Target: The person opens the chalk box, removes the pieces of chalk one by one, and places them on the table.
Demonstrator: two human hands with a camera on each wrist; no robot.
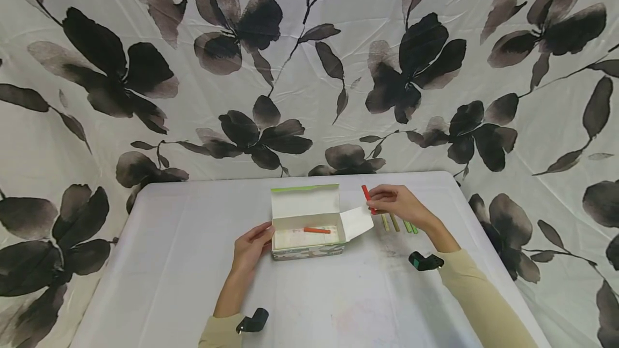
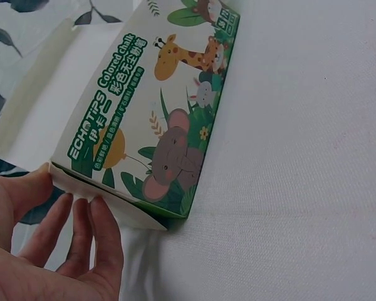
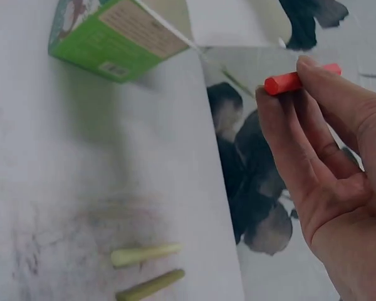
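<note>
A colored chalk box [image 1: 307, 253] stands on the table with its lid [image 1: 306, 201] raised and its right end flap [image 1: 358, 222] folded out. One orange chalk stick [image 1: 317, 230] lies inside. At the box's left end, my left hand [image 1: 249, 249] pinches the end, thumb at the top corner and fingertips against the side panel [image 2: 116, 202]. Animal drawings cover the front [image 2: 144, 119]. My right hand [image 1: 397, 204] holds a red chalk stick [image 3: 301, 79] between thumb and fingers, raised beyond the right flap.
Right of the box lie two yellowish chalk sticks, one pale [image 3: 145, 254] and one darker [image 3: 150, 285], beside green chalk sticks [image 1: 410, 227]. Smudges mark the white tabletop [image 1: 159, 262] near them. Behind the table hangs a floral cloth [image 1: 300, 85].
</note>
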